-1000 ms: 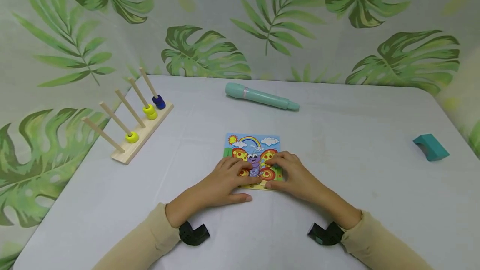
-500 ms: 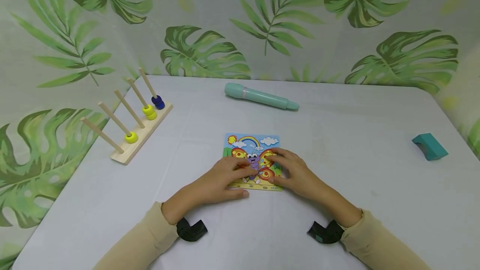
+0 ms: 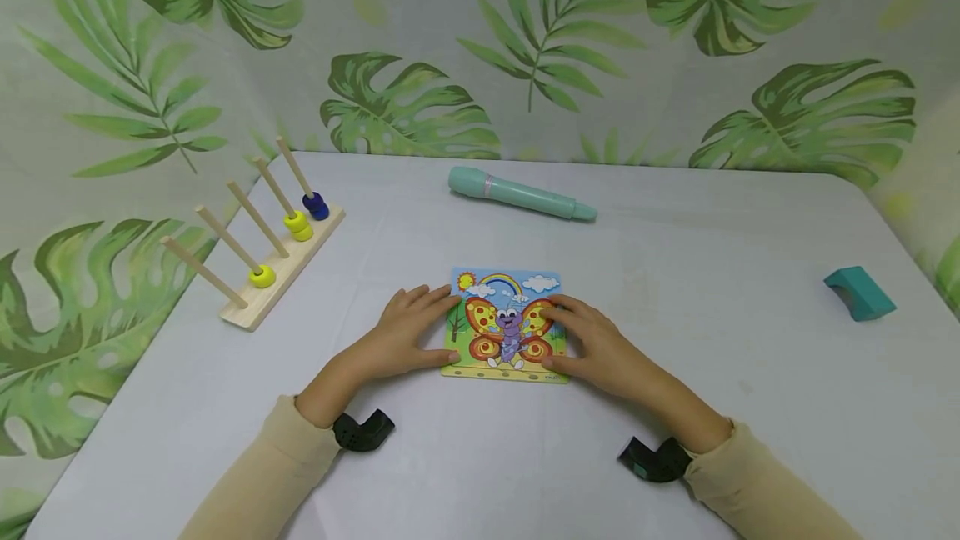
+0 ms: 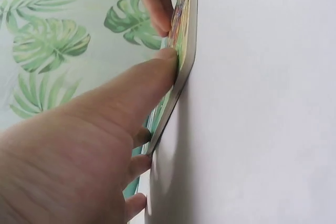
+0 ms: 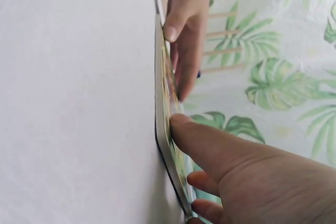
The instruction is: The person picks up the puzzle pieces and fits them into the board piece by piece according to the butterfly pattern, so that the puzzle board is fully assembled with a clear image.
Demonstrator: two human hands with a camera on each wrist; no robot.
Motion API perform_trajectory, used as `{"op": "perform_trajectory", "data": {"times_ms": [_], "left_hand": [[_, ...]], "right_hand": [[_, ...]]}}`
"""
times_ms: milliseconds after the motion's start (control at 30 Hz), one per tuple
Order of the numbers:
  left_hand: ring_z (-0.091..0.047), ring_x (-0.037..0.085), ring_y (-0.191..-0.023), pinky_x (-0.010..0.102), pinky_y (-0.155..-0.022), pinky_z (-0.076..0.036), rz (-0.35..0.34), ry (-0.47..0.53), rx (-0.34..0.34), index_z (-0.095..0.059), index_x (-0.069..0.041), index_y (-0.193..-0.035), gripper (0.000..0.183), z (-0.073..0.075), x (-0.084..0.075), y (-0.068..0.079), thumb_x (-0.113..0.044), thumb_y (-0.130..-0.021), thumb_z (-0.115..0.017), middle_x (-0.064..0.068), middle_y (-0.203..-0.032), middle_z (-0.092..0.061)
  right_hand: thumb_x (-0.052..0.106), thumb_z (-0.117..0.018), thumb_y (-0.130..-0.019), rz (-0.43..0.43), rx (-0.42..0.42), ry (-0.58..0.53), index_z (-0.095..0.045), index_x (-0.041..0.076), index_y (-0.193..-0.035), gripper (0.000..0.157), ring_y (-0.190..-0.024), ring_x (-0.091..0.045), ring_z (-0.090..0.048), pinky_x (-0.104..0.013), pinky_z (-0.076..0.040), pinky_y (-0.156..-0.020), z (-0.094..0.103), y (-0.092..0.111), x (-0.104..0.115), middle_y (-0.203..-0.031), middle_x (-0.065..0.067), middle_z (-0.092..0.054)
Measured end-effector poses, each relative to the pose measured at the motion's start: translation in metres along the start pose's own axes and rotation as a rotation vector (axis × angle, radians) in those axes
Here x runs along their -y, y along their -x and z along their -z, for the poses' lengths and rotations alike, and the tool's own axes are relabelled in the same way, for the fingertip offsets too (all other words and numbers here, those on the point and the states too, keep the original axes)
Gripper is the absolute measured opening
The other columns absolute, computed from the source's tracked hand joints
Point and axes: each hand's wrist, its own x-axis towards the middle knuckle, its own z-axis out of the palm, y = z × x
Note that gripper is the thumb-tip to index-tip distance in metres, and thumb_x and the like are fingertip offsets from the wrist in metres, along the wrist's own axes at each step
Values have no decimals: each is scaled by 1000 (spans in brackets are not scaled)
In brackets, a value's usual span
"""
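A thin square puzzle board with a butterfly, rainbow and sun printed on it lies flat mid-table in the head view. At its left edge is my left hand, fingers spread, the thumb on the lower left corner and fingertips at the upper left side. My right hand rests on the right part, its fingertips over the upper right wing and the thumb by the lower right wing. From the left wrist view, the left thumb lies on the board's face near its edge. Similarly, the right thumb touches the face in the right wrist view.
A wooden peg stand with yellow and blue beads stands at the left. Near the back edge lies a mint-green toy microphone. A teal arched block is at the far right. A leaf-print cloth hangs behind the white table.
My left hand has drawn back from over the butterfly to the board's left edge, uncovering the picture. The right hand stays nearly in place on the right side.
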Motion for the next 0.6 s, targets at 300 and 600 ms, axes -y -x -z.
{"op": "perform_trajectory", "data": {"times_ms": [300, 600], "left_hand": [[-17, 24, -132, 36, -107, -2, -78, -16, -23, -35, -13, -139, 77, -15, -13, -5, -55, -78, -58, 6, -145, -25], [-17, 21, -132, 30, -107, -6, -117, -8, -36, -35, -14, -139, 78, -25, -25, -13, -58, -78, -57, 5, -145, -24]], "right_hand": [[42, -74, -70, -45, 130, 48, -35, 13, -138, 84, -130, -37, -17, -60, -21, -97, 21, 4, -11, -146, -14, -18], [49, -73, -67, -96, 207, 112, -30, 12, -141, 94, -130, -39, -14, -60, -20, -96, 36, 11, -19, -148, -14, -11]]}}
